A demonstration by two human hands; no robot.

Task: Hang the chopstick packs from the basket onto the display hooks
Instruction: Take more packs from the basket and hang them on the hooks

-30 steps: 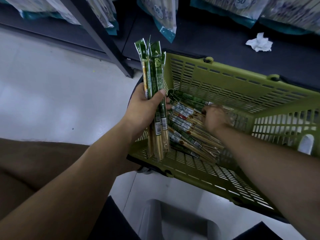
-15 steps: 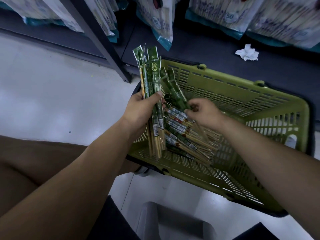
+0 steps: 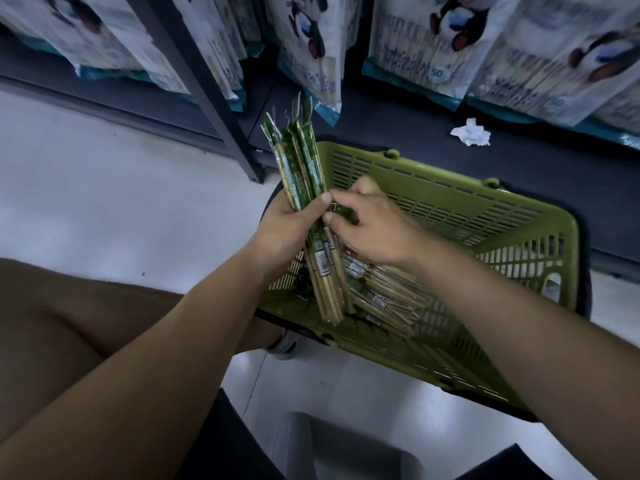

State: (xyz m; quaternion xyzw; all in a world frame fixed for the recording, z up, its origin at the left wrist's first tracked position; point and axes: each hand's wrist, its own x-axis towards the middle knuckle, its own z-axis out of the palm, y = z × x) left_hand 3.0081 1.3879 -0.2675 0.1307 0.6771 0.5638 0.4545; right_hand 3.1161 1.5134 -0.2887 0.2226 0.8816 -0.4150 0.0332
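The left grip is clenched around a bundle of chopstick packs. The thumb lies across the front of the bundle. The bundle stands almost straight up, leaning a little to the left. Its green tops point up at the shelf and its pale wooden ends hang down inside the basket.

The right grip is right beside the left one, touching the bundle. Its thumb and bent fingers pinch a green pack and hold it against the side of the bundle. Most of that pack is hidden under the hand.

The basket is green plastic with lots of little holes in its walls. It sits just in front of a low dark shelf. More loose packs lie in a pile at the bottom of the basket, on its left side, under the right wrist.

A scrunched-up white paper lies on the dark shelf behind the basket. Big bags with the number 50 on them hang above the shelf. A dark metal post slants down to the pale floor on the left. The person's bent leg shows at the bottom left
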